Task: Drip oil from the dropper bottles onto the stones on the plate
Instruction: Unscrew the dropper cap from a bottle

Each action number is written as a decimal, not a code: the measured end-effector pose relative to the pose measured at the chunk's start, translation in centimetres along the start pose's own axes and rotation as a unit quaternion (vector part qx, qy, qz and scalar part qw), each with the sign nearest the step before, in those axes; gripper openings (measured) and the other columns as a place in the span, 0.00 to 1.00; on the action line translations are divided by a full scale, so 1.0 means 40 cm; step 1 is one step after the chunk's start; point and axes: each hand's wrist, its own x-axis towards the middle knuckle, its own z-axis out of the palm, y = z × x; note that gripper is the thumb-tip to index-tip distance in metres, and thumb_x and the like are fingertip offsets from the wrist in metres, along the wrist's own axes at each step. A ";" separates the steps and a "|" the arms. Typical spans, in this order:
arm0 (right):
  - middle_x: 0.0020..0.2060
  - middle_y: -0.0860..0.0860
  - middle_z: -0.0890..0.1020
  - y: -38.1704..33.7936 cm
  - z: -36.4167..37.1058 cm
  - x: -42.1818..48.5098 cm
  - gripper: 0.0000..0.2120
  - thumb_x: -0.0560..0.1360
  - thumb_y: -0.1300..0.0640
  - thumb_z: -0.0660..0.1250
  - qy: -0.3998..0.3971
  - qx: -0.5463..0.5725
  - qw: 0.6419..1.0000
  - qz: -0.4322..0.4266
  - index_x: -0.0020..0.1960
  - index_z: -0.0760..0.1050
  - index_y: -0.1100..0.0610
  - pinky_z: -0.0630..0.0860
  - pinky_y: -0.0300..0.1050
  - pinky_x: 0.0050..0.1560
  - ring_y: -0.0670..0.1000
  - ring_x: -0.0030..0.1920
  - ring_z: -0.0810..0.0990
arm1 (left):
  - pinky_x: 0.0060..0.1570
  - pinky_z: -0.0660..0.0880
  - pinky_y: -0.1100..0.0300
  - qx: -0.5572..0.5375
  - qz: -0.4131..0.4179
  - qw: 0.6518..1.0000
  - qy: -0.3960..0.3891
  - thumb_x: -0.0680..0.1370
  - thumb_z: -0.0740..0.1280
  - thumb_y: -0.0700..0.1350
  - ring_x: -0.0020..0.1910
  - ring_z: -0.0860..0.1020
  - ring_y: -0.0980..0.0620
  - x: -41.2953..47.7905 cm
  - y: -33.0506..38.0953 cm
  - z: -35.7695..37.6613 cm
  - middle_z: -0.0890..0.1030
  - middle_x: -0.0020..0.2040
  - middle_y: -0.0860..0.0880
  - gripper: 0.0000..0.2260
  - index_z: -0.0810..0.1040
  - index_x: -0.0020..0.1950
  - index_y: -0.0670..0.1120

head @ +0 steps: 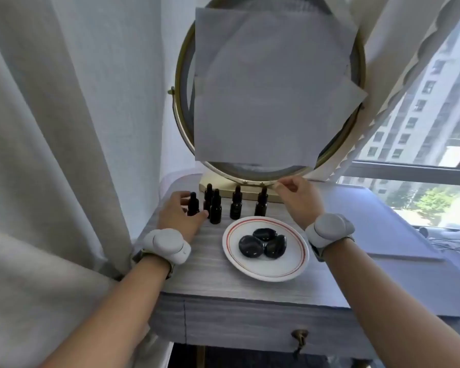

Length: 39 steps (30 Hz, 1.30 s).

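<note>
On the near part of the grey table point(202, 274), a white plate point(231, 251) holds three touching black stones point(251, 245). Behind it, the left hand point(179, 215) curls round the leftmost dropper bottle point(193, 205). The right hand point(299, 200) pinches thumb and forefinger above the rightmost bottle point(261, 204), by the mirror point(250, 168); I cannot tell whether it holds anything.

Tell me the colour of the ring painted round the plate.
Red: a thin ring on the white plate; the head view shows it.
</note>
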 end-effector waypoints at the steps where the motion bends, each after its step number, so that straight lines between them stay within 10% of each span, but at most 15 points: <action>1: 0.41 0.37 0.78 0.001 0.001 -0.002 0.02 0.76 0.50 0.65 0.004 0.011 1.000 0.001 0.48 0.75 0.46 0.66 0.29 0.39 0.36 0.43 0.75 | 0.51 0.69 0.61 0.012 -0.001 1.000 -0.002 0.72 0.72 0.47 0.54 0.75 0.51 0.001 -0.005 0.007 0.76 0.62 0.47 0.24 0.69 0.65 0.46; 25: 0.42 0.39 0.78 0.005 0.008 0.007 0.04 0.77 0.50 0.64 0.037 0.053 0.997 -0.051 0.51 0.75 0.48 0.68 0.29 0.41 0.39 0.44 0.77 | 0.53 0.66 0.59 0.072 0.135 0.988 0.009 0.76 0.67 0.47 0.54 0.76 0.46 0.002 0.055 0.060 0.80 0.56 0.46 0.14 0.75 0.60 0.44; 39: 0.45 0.43 0.81 -0.034 -0.007 -0.022 0.09 0.76 0.52 0.66 0.060 0.135 0.984 -0.098 0.54 0.78 0.54 0.74 0.29 0.45 0.39 0.44 0.78 | 0.40 0.68 0.75 -0.020 0.276 0.961 -0.004 0.73 0.70 0.49 0.42 0.75 0.65 -0.013 0.069 0.136 0.76 0.48 0.57 0.14 0.75 0.57 0.48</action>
